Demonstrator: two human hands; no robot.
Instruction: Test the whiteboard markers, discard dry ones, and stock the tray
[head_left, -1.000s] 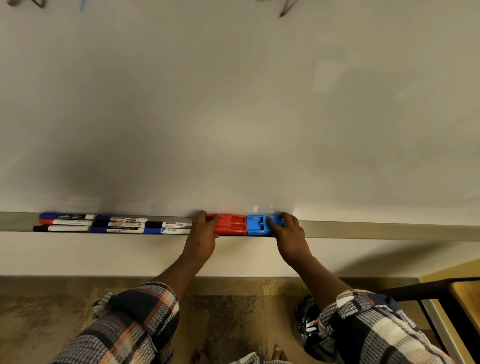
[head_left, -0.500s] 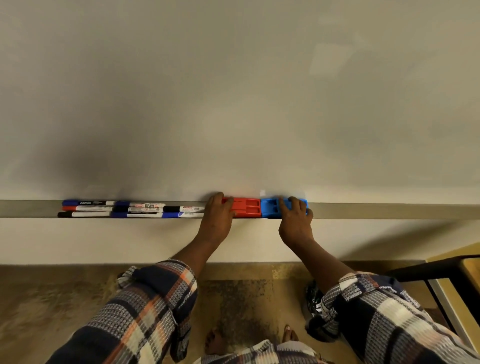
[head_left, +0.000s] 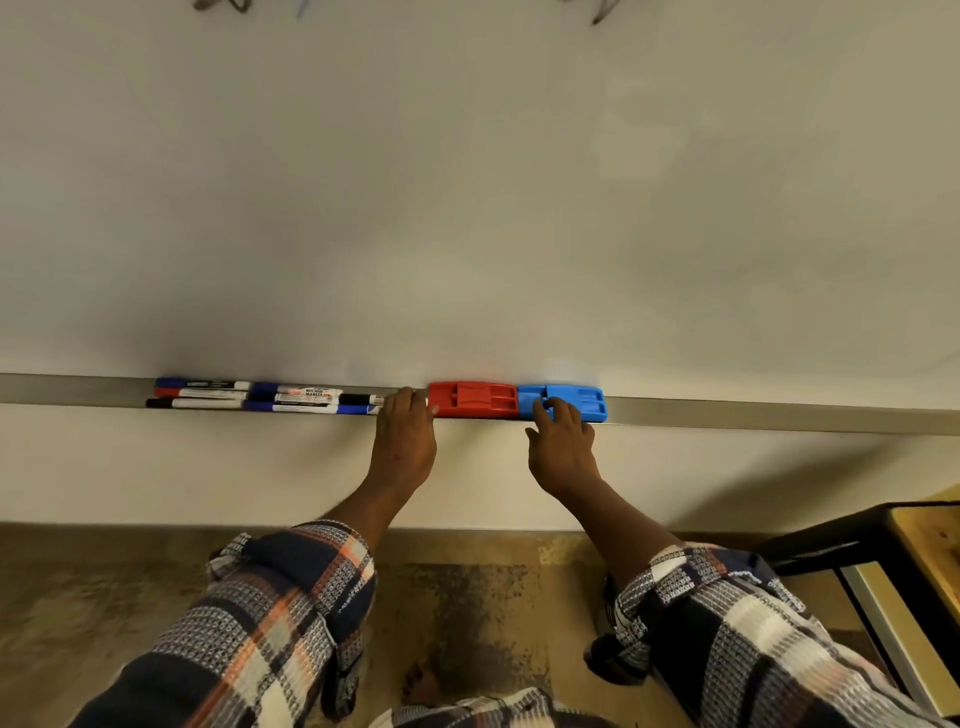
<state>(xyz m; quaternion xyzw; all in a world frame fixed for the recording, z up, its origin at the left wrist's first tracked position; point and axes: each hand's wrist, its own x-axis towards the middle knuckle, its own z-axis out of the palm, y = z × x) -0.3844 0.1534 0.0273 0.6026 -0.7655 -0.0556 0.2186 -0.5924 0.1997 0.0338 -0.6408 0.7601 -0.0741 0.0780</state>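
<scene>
Rolled navy-orange-white plaid sleeves (head_left: 291, 613)

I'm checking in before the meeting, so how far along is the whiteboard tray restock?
Mostly done, it seems: the markers lie lined up in the tray. In hand: the left hand and right hand touch the red eraser and blue eraser. Nothing visibly remains.

Only readable txt: "MARKER" in dark caps on the white label of one marker (head_left: 306, 393) lying in the tray (head_left: 753, 414), left of the red eraser (head_left: 472, 399). Other print on that label and on the markers further left too small/blurred to read.
</scene>
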